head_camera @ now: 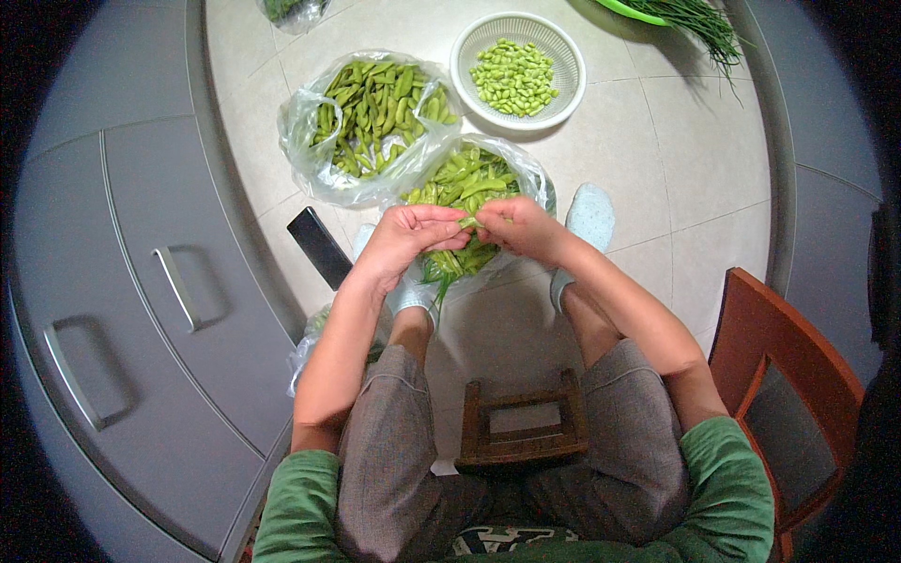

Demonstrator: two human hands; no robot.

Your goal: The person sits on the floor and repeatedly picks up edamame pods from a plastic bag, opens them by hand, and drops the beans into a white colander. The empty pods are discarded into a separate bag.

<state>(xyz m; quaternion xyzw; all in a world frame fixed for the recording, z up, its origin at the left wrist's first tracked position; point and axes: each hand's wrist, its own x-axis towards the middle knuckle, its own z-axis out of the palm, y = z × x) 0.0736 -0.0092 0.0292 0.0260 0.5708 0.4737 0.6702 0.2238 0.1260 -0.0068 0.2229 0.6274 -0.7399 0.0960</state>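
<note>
My left hand (421,236) and my right hand (517,226) meet over a plastic bag, both pinching one green soybean pod (468,222) between their fingertips. Below them, the bag (538,176) holds a heap of pods or hulls (482,176). Touching it at the upper left is another clear plastic bag (299,144) full of green pods (383,98). A round white plastic colander (574,77) stands beyond my right hand, with shelled green beans (514,77) in its middle.
A black smartphone (320,248) lies on the tiled floor left of my feet. Grey cabinets (183,281) line the left side. A wooden chair (788,338) stands at the right. Thin green stalks (693,28) lie in a green container (637,12) at the top right.
</note>
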